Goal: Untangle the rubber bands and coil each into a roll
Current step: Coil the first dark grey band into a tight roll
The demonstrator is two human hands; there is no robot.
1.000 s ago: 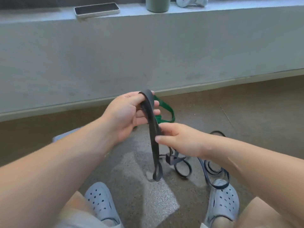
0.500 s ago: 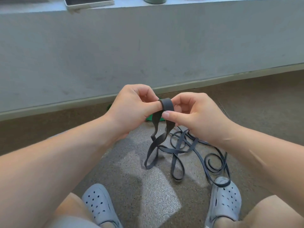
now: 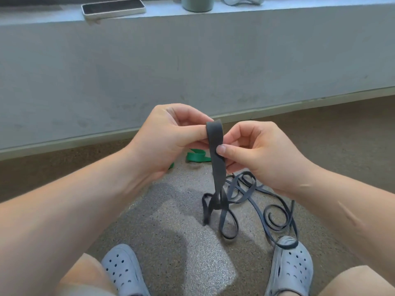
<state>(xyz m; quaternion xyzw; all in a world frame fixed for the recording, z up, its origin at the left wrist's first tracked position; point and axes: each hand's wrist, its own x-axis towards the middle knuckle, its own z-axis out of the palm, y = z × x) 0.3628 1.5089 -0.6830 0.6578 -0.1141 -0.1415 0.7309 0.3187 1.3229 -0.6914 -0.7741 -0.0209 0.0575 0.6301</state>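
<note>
**Both hands pinch folded top of dark band**

Only container: grey-green cup (image 3: 197, 4) on the ledge (image 3: 299, 11), cropped at the top edge, so its contents cannot be seen. Phone (image 3: 113, 7) lies flat on the same ledge to the cup's left.

Dark grey rubber band (image 3: 216, 150): flat, wide strip, held up in mid-air at frame centre, bent over into a small fold at the top. Left hand (image 3: 168, 139) has its fingers curled, thumb and fingers pinching the fold from the left. Right hand (image 3: 256, 154) is also curled, its thumb pressing the strip just below the fold. The strip hangs straight down to the floor (image 3: 181, 242), where the rest sprawls in loose loops and curls, partly crossed over itself. One loop lies over the toe of the right clog (image 3: 292, 272). Left clog (image 3: 123, 272) is apart from it.

Green band (image 3: 195, 157) lies on the floor behind the hands, mostly hidden.
</note>
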